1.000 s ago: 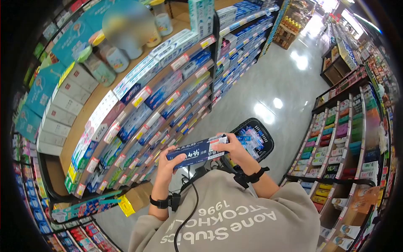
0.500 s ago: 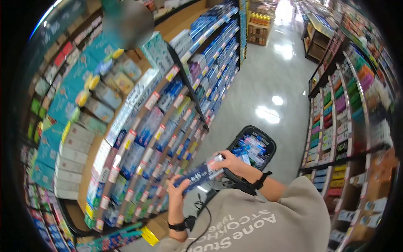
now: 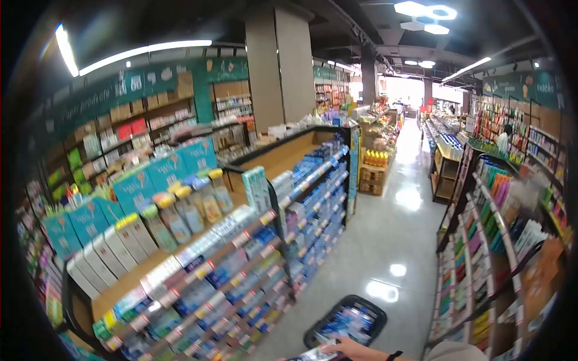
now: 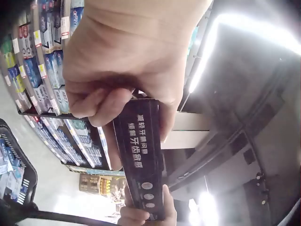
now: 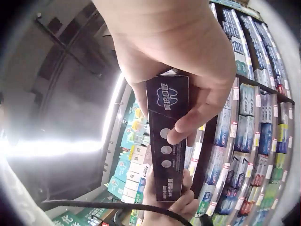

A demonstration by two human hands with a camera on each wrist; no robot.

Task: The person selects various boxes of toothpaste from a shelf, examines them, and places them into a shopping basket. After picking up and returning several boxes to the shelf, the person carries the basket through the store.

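Note:
Both hands hold one long dark blue toothpaste box (image 4: 140,155) by its ends. My left hand (image 4: 122,70) grips one end with fingers and thumb curled round it. My right hand (image 5: 183,61) grips the other end of the toothpaste box (image 5: 167,141), thumb laid over its face. In the head view only the right hand (image 3: 355,349) and a corner of the box (image 3: 314,355) show at the bottom edge; the left hand is out of that frame.
A black shopping basket (image 3: 346,319) with boxed goods sits on the floor just beyond my hands. Shelves of toothpaste (image 3: 241,265) run along the left, more shelves (image 3: 487,253) on the right. A glossy aisle floor (image 3: 385,240) runs between them.
The head view has swung upward from the hands to the aisle and ceiling. The hands and box have slid to the bottom edge; both hands still hold the box.

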